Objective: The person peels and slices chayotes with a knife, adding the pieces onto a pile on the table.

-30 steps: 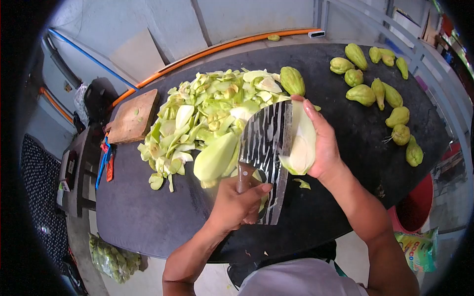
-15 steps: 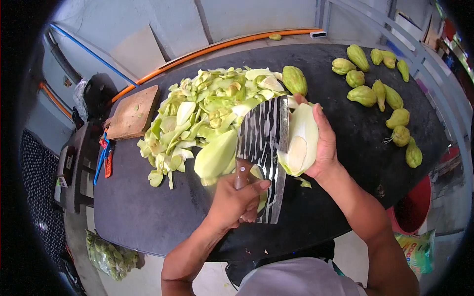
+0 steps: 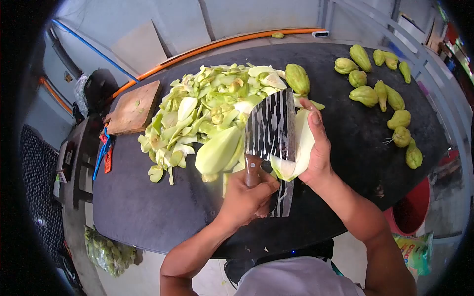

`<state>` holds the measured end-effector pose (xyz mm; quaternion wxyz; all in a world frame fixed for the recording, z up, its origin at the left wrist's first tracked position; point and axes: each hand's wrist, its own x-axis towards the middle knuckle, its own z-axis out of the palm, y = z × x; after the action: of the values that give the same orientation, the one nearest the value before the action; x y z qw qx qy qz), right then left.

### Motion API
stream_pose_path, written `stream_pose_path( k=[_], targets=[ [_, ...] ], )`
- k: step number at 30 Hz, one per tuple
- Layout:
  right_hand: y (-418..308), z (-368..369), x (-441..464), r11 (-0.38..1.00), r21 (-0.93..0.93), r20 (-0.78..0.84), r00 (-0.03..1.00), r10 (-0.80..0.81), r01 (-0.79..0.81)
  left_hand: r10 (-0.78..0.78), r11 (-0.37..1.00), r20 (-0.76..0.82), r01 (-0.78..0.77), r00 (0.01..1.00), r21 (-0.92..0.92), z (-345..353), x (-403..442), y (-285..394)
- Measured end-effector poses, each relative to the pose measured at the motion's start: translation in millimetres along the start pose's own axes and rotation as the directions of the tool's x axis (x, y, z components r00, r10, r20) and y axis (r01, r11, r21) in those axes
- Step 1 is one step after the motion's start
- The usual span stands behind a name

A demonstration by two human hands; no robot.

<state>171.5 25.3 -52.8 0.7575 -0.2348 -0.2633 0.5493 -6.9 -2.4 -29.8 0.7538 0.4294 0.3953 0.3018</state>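
My left hand [image 3: 249,195] is closed round the brown wooden handle of a wide cleaver [image 3: 269,126], its dark blade streaked with pale marks. My right hand [image 3: 318,145] grips a peeled, pale green chayote [image 3: 302,148]. The blade lies against the chayote's left side and hides part of it; a flap of flesh shows at its lower end, by the blade's edge. Left of the cleaver rests another peeled chayote [image 3: 217,150]. Behind it spreads a large heap of peelings and cut pieces [image 3: 197,103]. An unpeeled chayote [image 3: 297,80] sits just beyond the cleaver's tip.
Several unpeeled chayotes [image 3: 364,96] lie on the right of the dark table [image 3: 148,207]. A wooden chopping board [image 3: 133,108] is at the left edge, with a blue-handled tool [image 3: 101,155] by it. A red bin [image 3: 410,207] and a filled plastic bag [image 3: 108,251] stand below.
The cleaver has shifted a little to the right and now covers more of the chayote. The chayote has turned in my right hand, and its cut face is mostly hidden.
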Motion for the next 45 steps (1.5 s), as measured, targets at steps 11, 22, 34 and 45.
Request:
stream_pose_path(
  k=[11, 22, 34, 45],
  targets=[
    [1.1, -13.7, 5.2, 0.990, 0.142, -0.075, 0.997, 0.000, 0.011, -0.073, 0.997, -0.001, 0.073, 0.997, 0.008, -12.2, -1.6, 2.7],
    [-14.5, -5.1, 5.6, 0.990, 0.005, -0.093, 0.986, -0.141, 0.142, -0.103, 0.995, 0.048, 0.102, 0.994, 0.023, -3.8, 1.4, 0.5],
    [1.3, -4.9, 1.7, 0.997, -0.061, -0.044, 0.997, -0.057, 0.055, 0.016, 0.980, 0.018, -0.019, 1.000, 0.196, -5.7, 0.7, 3.5],
    [-24.4, -18.9, 26.3, 0.991, -0.134, -0.194, 0.981, -0.031, 0.005, 0.370, 0.847, -0.178, -0.252, 0.912, 0.467, -34.8, 1.6, 15.8]
  ],
)
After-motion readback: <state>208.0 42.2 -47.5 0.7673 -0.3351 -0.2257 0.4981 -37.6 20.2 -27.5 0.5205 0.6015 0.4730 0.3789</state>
